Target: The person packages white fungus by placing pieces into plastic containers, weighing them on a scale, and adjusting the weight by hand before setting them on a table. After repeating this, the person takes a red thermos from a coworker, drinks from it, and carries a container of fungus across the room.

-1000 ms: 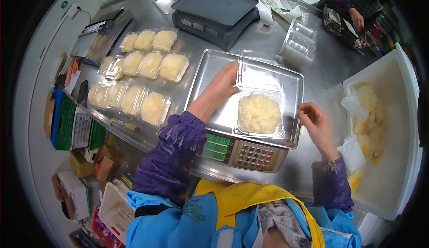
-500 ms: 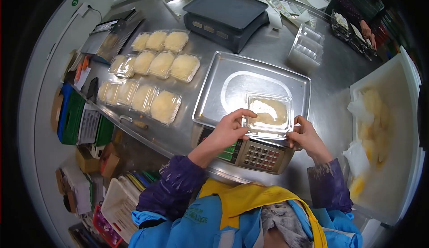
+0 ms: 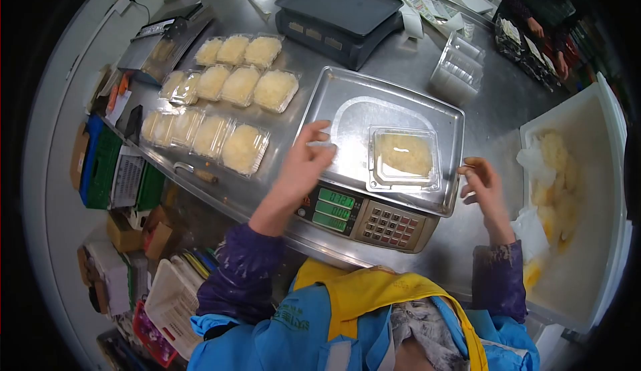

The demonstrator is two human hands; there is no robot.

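A closed clear plastic box [image 3: 403,158] with pale yellowish food inside rests on the metal tray [image 3: 360,84] of a scale. The scale's green display [image 3: 334,209] is lit beside its keypad. My left hand [image 3: 304,160] is over the tray's left edge, fingers apart, holding nothing. At the tray's right edge is my right hand [image 3: 482,182], its fingers bent but apart and empty. Neither hand touches the box. Several filled clear boxes [image 3: 244,149] stand in rows to the left of the scale.
A dark scale [image 3: 337,20] stands behind the tray. A stack of empty clear boxes [image 3: 458,70] is at the back right. A white bin [image 3: 591,170] holds more pale food on the right. Another person's hand [image 3: 562,66] shows at the top right.
Both hands have let go of the box and moved apart, the left one leftward and the right one rightward. The box lies on the tray. The display is now uncovered.
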